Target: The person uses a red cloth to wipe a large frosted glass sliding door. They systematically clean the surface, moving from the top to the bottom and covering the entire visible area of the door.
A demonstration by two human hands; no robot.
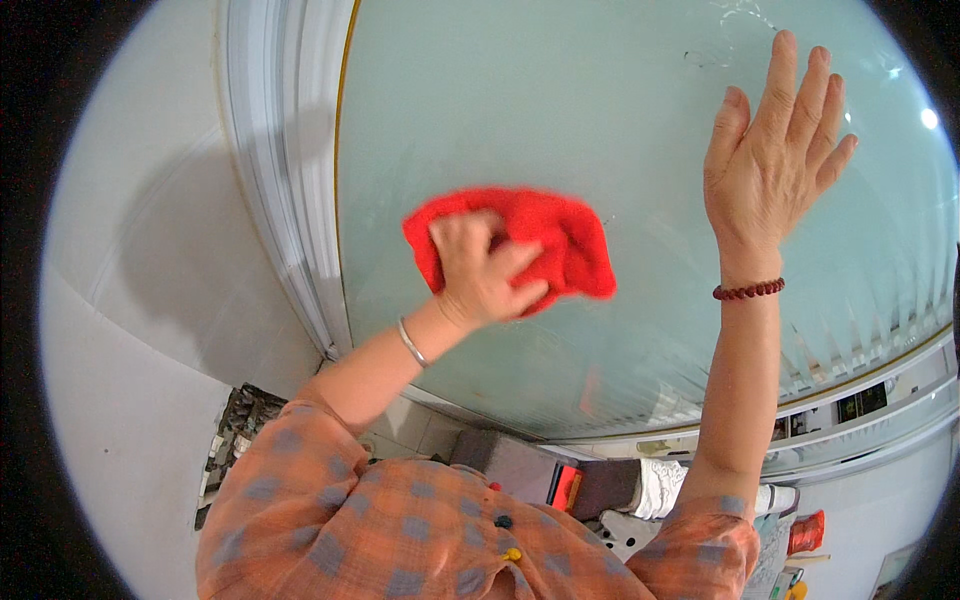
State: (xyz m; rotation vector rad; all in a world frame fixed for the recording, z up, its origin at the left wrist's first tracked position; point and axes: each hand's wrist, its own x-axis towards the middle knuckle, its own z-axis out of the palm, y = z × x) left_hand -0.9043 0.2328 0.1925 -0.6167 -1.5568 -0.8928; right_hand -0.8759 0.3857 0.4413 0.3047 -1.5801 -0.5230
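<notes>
My left hand (480, 274), blurred and wearing a silver bangle, lies over a crumpled red cloth (570, 247) with its fingers spread. The cloth is against a large pale-green, translucent glass panel (525, 120), left of its middle. Higher up on the right is my right hand (772, 142), palm towards the glass and fingers apart, holding nothing. A dark red bead bracelet (748, 289) circles that wrist. Whether the right palm touches the glass, I cannot tell.
A white frame (289, 150) with a gold edge strip borders the glass on the left, beside a pale tiled wall (150, 225). Below are grey-brown furniture (517, 465), a white embroidered cloth (660, 487) and a red packet (806, 532).
</notes>
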